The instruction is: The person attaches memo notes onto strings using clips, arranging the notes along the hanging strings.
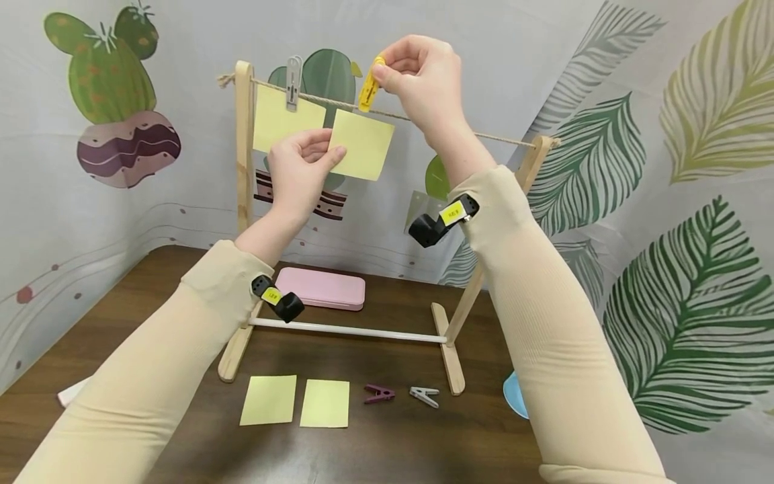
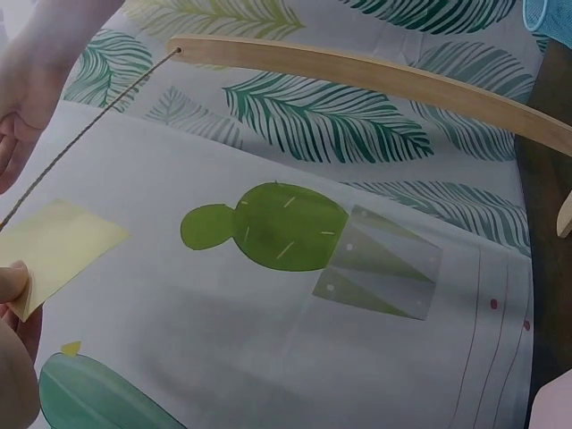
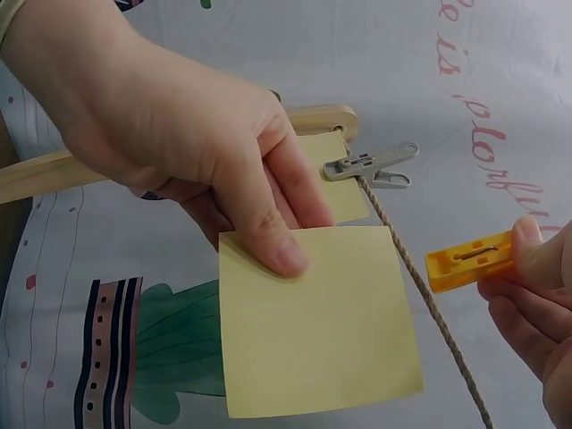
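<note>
Between thumb and fingers, my left hand (image 1: 300,168) pinches a yellow sticky note (image 1: 363,144) by its left edge, its top close under the rope (image 1: 387,114). My right hand (image 1: 426,81) pinches a yellow clothespin (image 1: 370,87) by one end, its other end pointing down at the rope above the note. In the right wrist view the yellow clothespin (image 3: 469,261) is right beside the rope. To the left, a grey clothespin (image 1: 293,84) grips another sticky note (image 1: 272,121) on the rope.
A wooden frame (image 1: 244,148) holds the rope. Two sticky notes (image 1: 269,400) lie on the table beside a purple clothespin (image 1: 379,394) and a light grey clothespin (image 1: 424,395). A pink case (image 1: 320,288) lies behind the frame's white bar (image 1: 351,330). A blue object (image 1: 514,395) is partly hidden by the right sleeve.
</note>
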A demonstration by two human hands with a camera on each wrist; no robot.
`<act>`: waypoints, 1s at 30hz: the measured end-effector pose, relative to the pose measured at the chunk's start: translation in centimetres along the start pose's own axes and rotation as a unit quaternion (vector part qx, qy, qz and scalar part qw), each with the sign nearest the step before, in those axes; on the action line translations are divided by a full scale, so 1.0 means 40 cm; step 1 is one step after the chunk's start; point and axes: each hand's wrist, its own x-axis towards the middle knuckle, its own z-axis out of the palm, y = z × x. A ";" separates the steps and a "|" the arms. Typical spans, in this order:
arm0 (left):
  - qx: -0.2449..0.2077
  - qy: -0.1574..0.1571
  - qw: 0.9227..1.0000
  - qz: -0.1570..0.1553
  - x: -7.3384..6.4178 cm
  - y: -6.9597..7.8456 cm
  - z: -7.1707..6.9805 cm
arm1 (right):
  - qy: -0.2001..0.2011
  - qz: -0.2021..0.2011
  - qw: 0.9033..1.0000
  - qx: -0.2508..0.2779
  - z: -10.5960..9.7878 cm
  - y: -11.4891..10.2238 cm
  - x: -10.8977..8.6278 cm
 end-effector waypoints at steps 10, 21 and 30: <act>-0.011 0.018 0.999 -0.024 0.002 -0.008 0.007 | -0.007 0.023 1.000 -0.015 0.008 0.003 0.007; -0.003 0.023 0.999 -0.031 0.002 -0.012 0.008 | -0.040 0.048 0.997 -0.043 0.014 0.008 0.012; -0.011 0.018 0.999 -0.032 0.003 -0.013 0.008 | -0.066 0.064 0.993 -0.080 0.016 0.009 0.007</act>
